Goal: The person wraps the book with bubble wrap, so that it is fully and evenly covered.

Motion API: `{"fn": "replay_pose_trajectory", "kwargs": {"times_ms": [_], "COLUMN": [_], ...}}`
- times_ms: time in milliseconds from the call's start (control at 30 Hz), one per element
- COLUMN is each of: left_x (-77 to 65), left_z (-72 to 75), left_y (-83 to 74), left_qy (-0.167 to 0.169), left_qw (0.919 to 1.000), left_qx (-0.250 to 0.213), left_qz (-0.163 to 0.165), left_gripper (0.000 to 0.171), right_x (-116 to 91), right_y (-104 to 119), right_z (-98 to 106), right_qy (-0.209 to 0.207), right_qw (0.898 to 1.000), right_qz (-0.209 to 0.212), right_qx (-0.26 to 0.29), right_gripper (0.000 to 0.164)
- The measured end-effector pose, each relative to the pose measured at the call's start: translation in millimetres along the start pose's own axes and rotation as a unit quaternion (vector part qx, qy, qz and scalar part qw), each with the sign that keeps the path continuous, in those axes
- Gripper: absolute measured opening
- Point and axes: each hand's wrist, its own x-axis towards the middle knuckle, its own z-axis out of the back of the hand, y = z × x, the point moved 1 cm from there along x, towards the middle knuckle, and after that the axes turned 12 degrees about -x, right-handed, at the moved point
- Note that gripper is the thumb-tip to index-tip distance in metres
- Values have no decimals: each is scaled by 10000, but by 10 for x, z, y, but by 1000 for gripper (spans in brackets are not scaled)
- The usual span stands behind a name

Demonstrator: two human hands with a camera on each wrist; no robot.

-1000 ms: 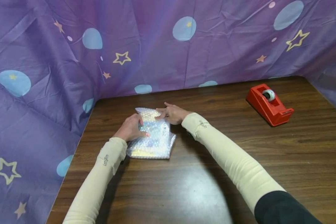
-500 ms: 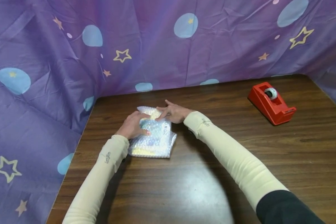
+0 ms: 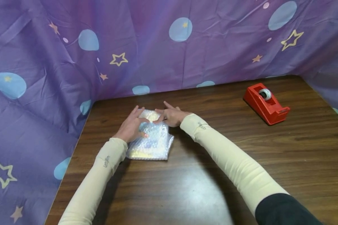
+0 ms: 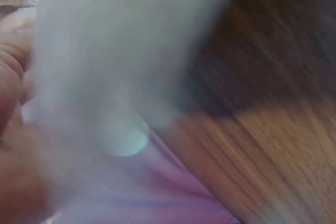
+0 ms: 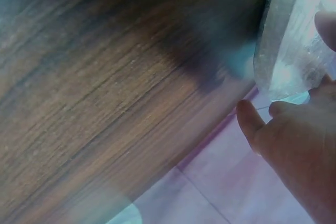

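Dark brown, wood-grained worktop (image 3: 270, 156), as I am facing it: a pale reflection (image 3: 197, 190) is shining on the near middle. Left of centre, a bubble-wrapped packet (image 3: 153, 144) is lying flat beneath my fingers (image 3: 135, 112). Well apart, toward the far right, a red tape dispenser (image 3: 262, 107) is standing upright, its low end pointing towards me and rightward.

A flat, roughly rectangular bubble-wrapped package (image 3: 152, 144), pale blue and yellow showing through its shiny clear wrapping, lies flat on the far left part of the wooden table (image 3: 259, 162), a flap (image 3: 170, 141) jutting from its right side.
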Motion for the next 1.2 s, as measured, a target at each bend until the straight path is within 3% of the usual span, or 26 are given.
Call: {"fn": "replay_pose_trajectory", "kwargs": {"times_ms": [133, 233, 333, 467, 600, 867, 1000, 1100, 1200], "left_x": [25, 49, 52, 15, -2, 35, 32, 13, -10], "left_z": [-30, -17, 4, 0, -22, -52, -61, -71, -76], "left_y": [98, 144, 152, 161, 149, 76, 80, 100, 116], "left_qy": [229, 235, 239, 157, -42, -170, -238, -266, -261], "left_qw": [9974, 9964, 9968, 9970, 9959, 9970, 9974, 9967, 9962], "left_qx": [-605, -627, -562, -660, -802, -650, -545, -625, -581], "left_qz": [-332, -511, -523, -379, -416, -383, -414, -439, -597], "left_gripper": [53, 52, 51, 46, 42, 41, 40, 39, 38], "right_x": [-17, -39, -102, -247, -451, -1073, -1383, -1614, -1854], "right_y": [-3, 4, 30, 12, -125, -636, -874, -1040, -1228], "right_z": [-9, 4, 33, 107, 205, 312, 330, 345, 336], "right_qy": [-137, -131, 120, 307, -131, -999, -1369, -1578, -1822], "right_qw": [9996, 9990, 9992, 9989, 9961, 9880, 9825, 9765, 9612], "right_qz": [-31, -83, -38, 328, 575, 448, 255, -262, -902], "right_qx": [-234, -414, -391, 105, 658, 1086, 1237, 1445, 1863], "right_gripper": [39, 44, 52, 55, 50, 40, 34, 30, 28]}}
